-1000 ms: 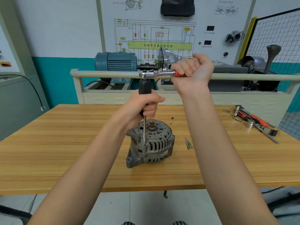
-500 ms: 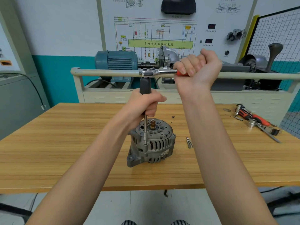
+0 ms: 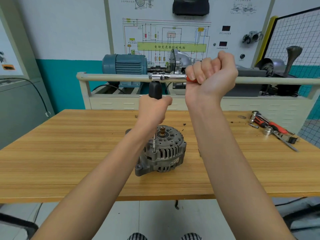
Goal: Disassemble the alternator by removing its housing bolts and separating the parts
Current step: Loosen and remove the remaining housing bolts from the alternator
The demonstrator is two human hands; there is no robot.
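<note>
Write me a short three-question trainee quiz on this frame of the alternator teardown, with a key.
1. True or false: the right hand grips the red handle of the ratchet.
2. What does the left hand hold?
A. the alternator body
B. the black grip of the long extension
C. a loose bolt
3. Fill in: the spare tools lie on the table's far ____ side.

Key:
1. True.
2. B, the black grip; the extension's tip meets the alternator at its rim.
3. Right, on the wooden table.
</note>
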